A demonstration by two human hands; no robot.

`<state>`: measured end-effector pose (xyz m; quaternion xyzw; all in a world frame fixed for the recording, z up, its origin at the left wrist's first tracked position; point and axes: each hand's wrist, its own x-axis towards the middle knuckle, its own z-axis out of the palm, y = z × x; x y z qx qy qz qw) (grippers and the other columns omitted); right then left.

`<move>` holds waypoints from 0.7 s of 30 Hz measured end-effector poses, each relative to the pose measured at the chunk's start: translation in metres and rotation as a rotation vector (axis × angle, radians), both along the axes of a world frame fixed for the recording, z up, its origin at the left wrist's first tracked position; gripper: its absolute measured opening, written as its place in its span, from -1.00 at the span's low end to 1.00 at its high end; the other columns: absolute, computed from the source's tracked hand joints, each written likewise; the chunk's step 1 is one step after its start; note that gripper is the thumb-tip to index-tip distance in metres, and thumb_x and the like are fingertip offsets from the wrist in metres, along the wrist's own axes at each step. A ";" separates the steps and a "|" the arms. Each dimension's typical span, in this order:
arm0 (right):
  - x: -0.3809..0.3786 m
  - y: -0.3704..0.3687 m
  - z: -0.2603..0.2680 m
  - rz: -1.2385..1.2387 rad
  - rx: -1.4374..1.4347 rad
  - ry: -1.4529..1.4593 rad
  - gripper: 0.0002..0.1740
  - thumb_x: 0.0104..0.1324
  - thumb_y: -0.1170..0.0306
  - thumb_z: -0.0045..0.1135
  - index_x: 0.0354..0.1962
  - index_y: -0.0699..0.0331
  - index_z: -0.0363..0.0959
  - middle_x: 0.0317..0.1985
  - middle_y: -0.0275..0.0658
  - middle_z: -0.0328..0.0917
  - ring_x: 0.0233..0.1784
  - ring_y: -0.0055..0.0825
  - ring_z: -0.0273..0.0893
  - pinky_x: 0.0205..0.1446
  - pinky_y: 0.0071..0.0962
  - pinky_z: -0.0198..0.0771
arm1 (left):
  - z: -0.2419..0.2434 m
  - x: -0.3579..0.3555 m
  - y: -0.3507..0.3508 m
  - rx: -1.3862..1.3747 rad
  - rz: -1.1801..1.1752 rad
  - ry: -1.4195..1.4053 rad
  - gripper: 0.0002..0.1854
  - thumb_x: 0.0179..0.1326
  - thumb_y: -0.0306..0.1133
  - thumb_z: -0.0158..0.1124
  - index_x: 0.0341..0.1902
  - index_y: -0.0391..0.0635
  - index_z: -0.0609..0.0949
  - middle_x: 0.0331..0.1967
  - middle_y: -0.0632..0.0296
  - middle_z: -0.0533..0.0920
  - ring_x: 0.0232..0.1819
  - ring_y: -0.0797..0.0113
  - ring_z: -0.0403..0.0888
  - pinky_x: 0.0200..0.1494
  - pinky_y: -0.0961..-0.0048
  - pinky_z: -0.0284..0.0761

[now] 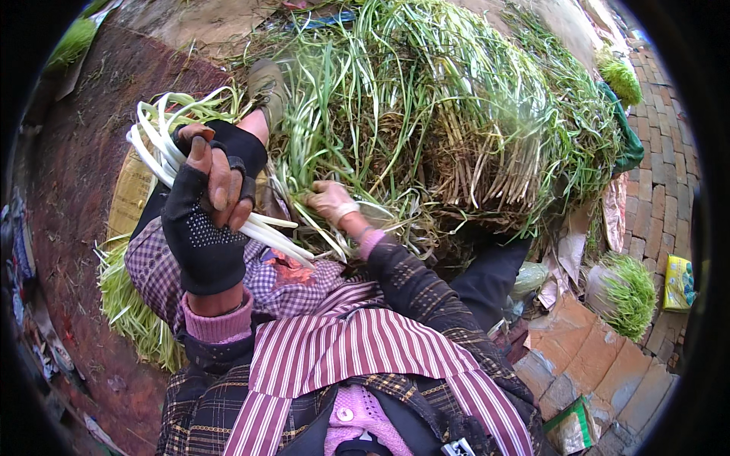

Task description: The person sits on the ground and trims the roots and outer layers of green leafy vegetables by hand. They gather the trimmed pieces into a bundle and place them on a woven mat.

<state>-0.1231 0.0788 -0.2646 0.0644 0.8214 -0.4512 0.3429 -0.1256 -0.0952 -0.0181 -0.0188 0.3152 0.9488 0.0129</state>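
Observation:
My left hand (214, 194), in a black fingerless glove with white dots, is raised over my lap and closed around a bundle of long, peeled white stalks (155, 153). Their cut-looking ends stick out to the right, and their pale green tops bend over at the upper left. My right hand (331, 202) is at the near left edge of a large heap of green leafy stalks (393, 85), probably green garlic. Its fingers are curled on green leaves (305, 171), partly hidden by the hand. Brown roots and dry husks (408, 231) show at the heap's near side.
Trimmed pale green stalks (137, 308) lie beside my left leg, near a yellow woven sack (128, 188). A shoe (266, 85) stands at the heap's left. To the right are a bagged green bunch (627, 296), a yellow packet (678, 282), flattened cardboard (587, 347) and brick paving (656, 142).

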 end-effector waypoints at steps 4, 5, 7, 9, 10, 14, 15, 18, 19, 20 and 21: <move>-0.001 0.062 0.060 -0.226 -0.580 0.043 -0.59 0.22 0.34 0.21 -0.03 0.40 0.49 -0.29 -0.29 0.61 -0.33 -0.62 0.50 -0.25 -0.60 0.42 | -0.001 -0.001 0.008 -0.118 0.049 -0.086 -0.79 0.45 -0.32 -0.06 0.06 -0.08 0.42 -0.66 0.39 0.32 -0.78 0.66 0.08 -0.73 0.69 0.06; 0.001 0.074 0.080 -0.191 -0.663 0.088 -0.64 0.24 0.39 0.19 -0.04 0.38 0.49 -0.30 -0.38 0.58 -0.34 -0.69 0.46 -0.26 -0.63 0.41 | -0.001 -0.001 0.011 -0.119 0.029 -0.103 -0.78 0.44 -0.31 -0.05 0.07 -0.08 0.42 -0.66 0.40 0.32 -0.78 0.66 0.08 -0.73 0.68 0.06; 0.007 0.090 0.117 -0.115 -0.599 0.253 -0.74 0.20 0.51 0.12 -0.13 0.35 0.53 -0.33 -0.43 0.56 -0.32 -0.75 0.42 -0.24 -0.67 0.38 | -0.001 -0.003 0.017 -0.118 0.001 -0.131 -0.76 0.43 -0.31 -0.02 0.09 -0.08 0.42 -0.67 0.40 0.33 -0.78 0.67 0.09 -0.73 0.68 0.07; 0.019 0.088 0.143 -0.156 -0.636 0.146 -0.70 0.16 0.55 0.08 -0.11 0.35 0.54 -0.33 -0.38 0.58 -0.28 -0.73 0.44 -0.17 -0.63 0.39 | -0.005 -0.003 0.027 -0.179 -0.023 -0.199 -0.77 0.40 -0.34 0.04 0.05 -0.12 0.45 -0.68 0.39 0.39 -0.77 0.66 0.16 -0.73 0.69 0.10; 0.025 0.083 0.153 -0.066 -0.544 0.326 -0.65 0.15 0.56 0.07 -0.06 0.35 0.52 -0.29 -0.37 0.59 -0.22 -0.69 0.44 -0.09 -0.59 0.39 | -0.008 -0.003 0.034 -0.230 -0.048 -0.210 -0.77 0.37 -0.35 0.08 0.04 -0.14 0.46 -0.66 0.37 0.42 -0.77 0.66 0.18 -0.74 0.69 0.11; 0.040 0.072 0.177 0.036 -0.395 0.528 -0.63 0.12 0.49 0.16 -0.06 0.27 0.51 -0.22 -0.29 0.60 -0.19 -0.53 0.53 -0.04 -0.52 0.41 | -0.025 -0.003 0.061 -0.576 -0.149 -0.252 -0.67 0.12 -0.42 0.28 -0.03 -0.19 0.51 -0.47 0.27 0.57 -0.56 0.56 0.46 -0.50 0.64 0.37; 0.040 0.071 0.180 0.055 -0.362 0.531 -0.64 0.11 0.48 0.16 -0.08 0.27 0.51 -0.24 -0.24 0.59 -0.20 -0.46 0.54 -0.06 -0.48 0.42 | -0.030 -0.003 0.067 -0.714 -0.142 -0.215 -0.65 0.07 -0.45 0.30 -0.04 -0.20 0.52 -0.42 0.27 0.58 -0.45 0.52 0.50 -0.34 0.58 0.42; 0.040 0.074 0.186 0.123 -0.268 0.519 -0.69 0.06 0.37 0.19 -0.20 0.27 0.52 -0.27 -0.08 0.55 -0.25 -0.14 0.54 -0.16 -0.33 0.44 | -0.044 -0.003 0.078 -0.841 -0.166 -0.144 -0.64 -0.01 -0.52 0.32 -0.07 -0.22 0.53 -0.39 0.30 0.58 -0.36 0.52 0.53 -0.23 0.54 0.48; 0.039 0.075 0.186 0.167 -0.215 0.490 -0.69 0.05 0.36 0.20 -0.21 0.27 0.52 -0.29 -0.08 0.55 -0.26 -0.13 0.53 -0.17 -0.31 0.44 | -0.047 -0.003 0.079 -0.884 -0.251 -0.187 -0.62 -0.02 -0.52 0.31 -0.06 -0.22 0.53 -0.39 0.30 0.57 -0.36 0.53 0.53 -0.24 0.54 0.48; 0.038 0.076 0.186 0.202 -0.184 0.481 -0.68 0.04 0.34 0.21 -0.22 0.27 0.53 -0.31 -0.07 0.55 -0.27 -0.11 0.53 -0.17 -0.30 0.44 | -0.050 -0.001 0.079 -0.889 -0.245 -0.100 -0.62 -0.03 -0.53 0.31 -0.06 -0.22 0.53 -0.41 0.31 0.57 -0.37 0.53 0.53 -0.26 0.54 0.48; 0.037 0.077 0.186 0.242 -0.171 0.479 -0.68 0.03 0.33 0.22 -0.23 0.27 0.53 -0.32 -0.06 0.55 -0.27 -0.10 0.53 -0.18 -0.29 0.44 | -0.053 0.000 0.079 -0.912 -0.244 -0.057 -0.61 -0.04 -0.53 0.31 -0.06 -0.22 0.53 -0.42 0.32 0.56 -0.38 0.54 0.52 -0.27 0.55 0.47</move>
